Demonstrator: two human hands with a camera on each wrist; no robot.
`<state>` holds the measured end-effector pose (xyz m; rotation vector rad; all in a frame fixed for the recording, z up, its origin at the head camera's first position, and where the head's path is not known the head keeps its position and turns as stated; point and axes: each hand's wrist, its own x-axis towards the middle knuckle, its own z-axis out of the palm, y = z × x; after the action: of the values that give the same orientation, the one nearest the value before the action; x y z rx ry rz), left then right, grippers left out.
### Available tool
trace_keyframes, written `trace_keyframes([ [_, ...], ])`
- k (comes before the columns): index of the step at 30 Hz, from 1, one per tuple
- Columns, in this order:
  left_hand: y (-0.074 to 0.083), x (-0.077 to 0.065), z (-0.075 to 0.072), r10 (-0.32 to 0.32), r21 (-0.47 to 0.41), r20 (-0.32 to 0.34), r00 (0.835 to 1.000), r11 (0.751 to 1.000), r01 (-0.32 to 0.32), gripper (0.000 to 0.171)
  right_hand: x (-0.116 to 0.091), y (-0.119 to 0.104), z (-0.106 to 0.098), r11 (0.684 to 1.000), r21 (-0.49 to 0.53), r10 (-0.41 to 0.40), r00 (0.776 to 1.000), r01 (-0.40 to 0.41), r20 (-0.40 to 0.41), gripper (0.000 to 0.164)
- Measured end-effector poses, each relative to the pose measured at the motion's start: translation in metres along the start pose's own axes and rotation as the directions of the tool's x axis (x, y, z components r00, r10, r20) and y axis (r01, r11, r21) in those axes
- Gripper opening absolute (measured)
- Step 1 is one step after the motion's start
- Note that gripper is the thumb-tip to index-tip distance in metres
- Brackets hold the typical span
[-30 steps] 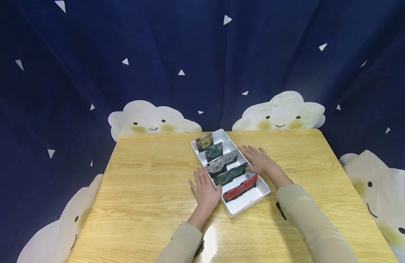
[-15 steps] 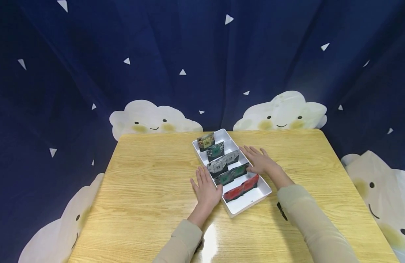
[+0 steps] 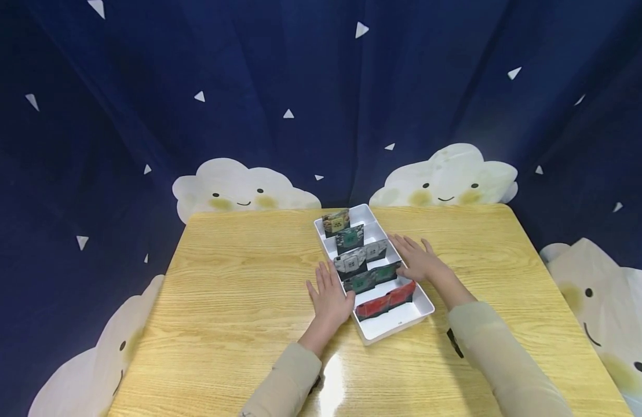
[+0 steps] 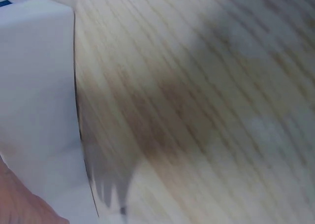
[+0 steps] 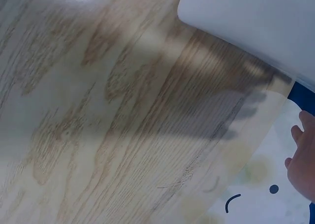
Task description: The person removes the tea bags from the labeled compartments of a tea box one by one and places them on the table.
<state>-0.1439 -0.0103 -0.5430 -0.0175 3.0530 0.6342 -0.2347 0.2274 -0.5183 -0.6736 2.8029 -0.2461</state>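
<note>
A white divided tray [image 3: 391,330] stands slantwise on the table. Upright in its compartments are small packets: red packets [image 3: 372,308] nearest, then dark green packets [image 3: 360,282], grey packets [image 3: 351,263], another green packet [image 3: 349,238] and a yellow-brown packet [image 3: 335,223] at the far end. Against the tray's left wall rests my left hand [image 3: 330,300], fingers straight and spread, thumb at the rim. My right hand [image 3: 418,260] touches the opposite wall, fingers extended and thumb over the edge. Both wrist views show the tray's smooth outer side [image 4: 39,76] beside part of each hand.
The tray lies on a light wooden table [image 3: 237,289], its far end close to the table's back edge. Behind and around hangs a dark blue curtain [image 3: 321,87] printed with smiling clouds and white triangles.
The tray's far end has swung slightly to the right, its near end less so. Both hands have moved right with it, still touching its sides.
</note>
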Motion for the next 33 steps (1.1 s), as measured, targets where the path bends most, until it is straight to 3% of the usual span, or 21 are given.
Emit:
trace_keyframes([
  [6,0.002,0.003,-0.003,0.019,0.041,0.069,0.997,0.999,-0.021,0.083,-0.006,0.002,0.002,1.000,-0.014,0.020,1.000,-0.021,-0.012,0.085],
  [18,0.007,0.012,-0.002,0.085,0.120,0.136,0.987,0.987,-0.102,0.080,-0.021,0.004,0.004,0.997,-0.022,0.076,0.997,-0.076,-0.010,0.082],
  [26,0.013,0.015,-0.007,0.097,0.164,0.186,0.978,0.978,-0.128,0.081,-0.030,0.006,0.008,0.996,-0.011,0.093,0.996,-0.093,-0.009,0.080],
  [33,0.016,0.015,-0.009,0.135,0.146,0.197,0.971,0.975,-0.165,0.077,-0.037,0.007,0.010,0.992,-0.026,0.123,0.992,-0.123,-0.006,0.079],
])
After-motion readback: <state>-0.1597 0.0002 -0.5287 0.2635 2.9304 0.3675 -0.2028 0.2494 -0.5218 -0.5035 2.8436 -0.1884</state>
